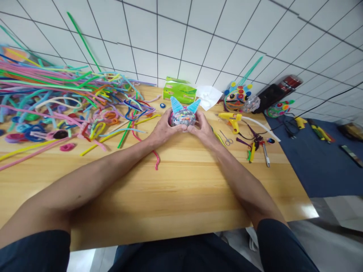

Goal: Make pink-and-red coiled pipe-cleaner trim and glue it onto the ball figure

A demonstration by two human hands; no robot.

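Left hand (165,130): curved around ball (183,119), thumb pressed to front | Right hand (202,129): curved around opposite side, thumb likewise pressed | Ball: held between hands, blue ears (176,104) uppermost | Tissue pack (179,90): placed just beyond hands | Scissors (227,141), glue gun (231,121): laid right of right hand | Pipe cleaners (68,87): heaped left of left hand
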